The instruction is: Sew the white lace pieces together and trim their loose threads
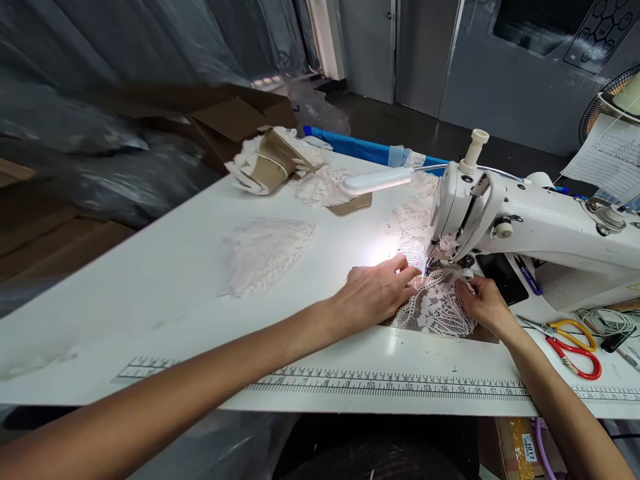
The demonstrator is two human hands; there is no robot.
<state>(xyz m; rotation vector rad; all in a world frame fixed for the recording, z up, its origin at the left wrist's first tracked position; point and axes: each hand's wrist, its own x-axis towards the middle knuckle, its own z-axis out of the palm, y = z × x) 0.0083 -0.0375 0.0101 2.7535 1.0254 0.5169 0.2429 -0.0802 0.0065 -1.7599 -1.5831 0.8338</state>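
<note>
White lace (440, 310) lies at the needle of a white sewing machine (545, 213), with brown paper (483, 333) showing under its edge. From the left, my left hand (380, 290) rests on the work beside the presser foot, its fingers bent close together at the lace edge. My right hand (483, 300) pinches the right edge of the lace between thumb and fingers. A lamp (380, 180) lights the needle area. More lace (417, 213) lies behind the needle.
A lace piece (273, 253) lies left on the table (175, 267). Bundled lace with brown paper (273, 163) sits at the back edge. Scissors with red and yellow handles (575, 343) and cord (607, 322) lie right. A printed ruler (390, 385) runs along the front.
</note>
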